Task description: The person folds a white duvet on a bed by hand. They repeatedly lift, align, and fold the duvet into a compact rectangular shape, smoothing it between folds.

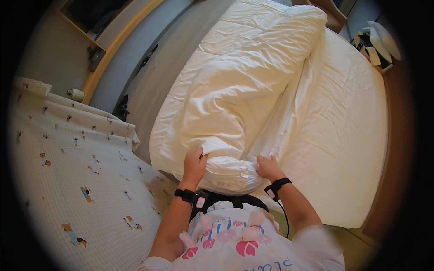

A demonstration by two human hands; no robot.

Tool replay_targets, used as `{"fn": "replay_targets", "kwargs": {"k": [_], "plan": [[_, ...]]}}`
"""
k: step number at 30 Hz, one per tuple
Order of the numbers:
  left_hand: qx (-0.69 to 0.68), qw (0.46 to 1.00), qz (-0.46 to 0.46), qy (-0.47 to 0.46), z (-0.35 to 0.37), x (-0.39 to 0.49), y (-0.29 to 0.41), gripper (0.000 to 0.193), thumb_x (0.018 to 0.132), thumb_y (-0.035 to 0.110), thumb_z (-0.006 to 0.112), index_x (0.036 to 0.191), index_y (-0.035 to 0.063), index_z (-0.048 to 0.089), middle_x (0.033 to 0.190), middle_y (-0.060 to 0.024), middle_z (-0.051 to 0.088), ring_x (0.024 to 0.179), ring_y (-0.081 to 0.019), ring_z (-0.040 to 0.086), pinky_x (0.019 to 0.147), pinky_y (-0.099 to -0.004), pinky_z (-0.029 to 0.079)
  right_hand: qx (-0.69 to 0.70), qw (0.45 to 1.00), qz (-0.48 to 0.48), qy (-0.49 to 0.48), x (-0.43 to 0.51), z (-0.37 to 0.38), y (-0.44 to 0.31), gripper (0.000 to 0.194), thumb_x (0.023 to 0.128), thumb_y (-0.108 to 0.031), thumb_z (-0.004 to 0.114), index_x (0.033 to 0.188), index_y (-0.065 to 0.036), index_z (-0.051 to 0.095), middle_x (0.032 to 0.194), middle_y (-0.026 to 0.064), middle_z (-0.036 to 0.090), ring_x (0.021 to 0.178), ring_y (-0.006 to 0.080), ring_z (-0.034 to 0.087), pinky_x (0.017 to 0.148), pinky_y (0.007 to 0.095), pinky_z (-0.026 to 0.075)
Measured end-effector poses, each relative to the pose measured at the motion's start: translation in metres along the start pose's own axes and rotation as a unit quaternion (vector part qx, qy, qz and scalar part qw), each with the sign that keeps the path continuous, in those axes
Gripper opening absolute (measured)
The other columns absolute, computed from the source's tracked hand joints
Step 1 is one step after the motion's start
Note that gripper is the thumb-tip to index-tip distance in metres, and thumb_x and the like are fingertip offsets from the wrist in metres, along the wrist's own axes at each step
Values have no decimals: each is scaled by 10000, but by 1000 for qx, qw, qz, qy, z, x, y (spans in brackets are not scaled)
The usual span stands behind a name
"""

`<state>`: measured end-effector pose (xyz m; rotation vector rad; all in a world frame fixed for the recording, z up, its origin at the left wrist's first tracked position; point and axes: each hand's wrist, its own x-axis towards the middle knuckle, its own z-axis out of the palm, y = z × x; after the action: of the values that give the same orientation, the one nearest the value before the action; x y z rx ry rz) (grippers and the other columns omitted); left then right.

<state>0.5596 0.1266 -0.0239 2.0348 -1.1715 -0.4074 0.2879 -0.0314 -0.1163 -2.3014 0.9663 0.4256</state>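
A white duvet lies in loose folds over the left part of the bed, its near end bunched against my body. My left hand is closed around a pinch of its fabric, with a small corner of cloth standing up beside the thumb. To the right, my right hand grips the duvet's near edge, fingers curled into the cloth. Between the two hands the fabric sags in gathered wrinkles. Right of the duvet, the mattress with a white fitted sheet lies uncovered.
A curtain with printed bears hangs at the left. Beyond it are a wood-edged counter with a pale bottle, and a grey floor strip. Pillows are stacked at the far right, near a brown headboard. A chair stands behind the bed.
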Motion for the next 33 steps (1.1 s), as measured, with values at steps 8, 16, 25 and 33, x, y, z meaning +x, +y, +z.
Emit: {"fn": "replay_targets", "kwargs": {"k": [8,16,25,33], "plan": [[46,998,31,-5,5,-4,8,239,871,132,713,759,13,539,783,-172,566,817,-398,529,728,-485,428,330,916,-208,93,3,-1,-66,491,787,-122,741,1262,-54,635,1164,192,672,1122,372,638,974,416,507],[95,995,4,-35,5,-12,7,329,829,271,805,798,50,564,848,-120,593,882,-369,533,804,-497,422,171,962,-211,4,-8,-9,-112,288,846,-284,731,958,-39,630,905,216,691,898,436,669,776,530,522],[96,965,-200,-138,6,-45,-18,1068,693,487,859,1482,-8,338,1445,-285,343,1358,-489,341,1134,-542,387,136,941,-306,-56,-11,0,-126,247,865,-276,681,892,-30,691,933,199,699,892,417,674,790,509,531],[-52,973,-188,-122,32,-61,-59,1000,702,156,835,1522,11,281,1470,-285,385,1429,-443,356,1201,-470,325,167,939,-296,-50,5,18,-104,301,855,-303,732,1002,-41,750,1065,195,718,1028,385,668,897,464,534]]}}
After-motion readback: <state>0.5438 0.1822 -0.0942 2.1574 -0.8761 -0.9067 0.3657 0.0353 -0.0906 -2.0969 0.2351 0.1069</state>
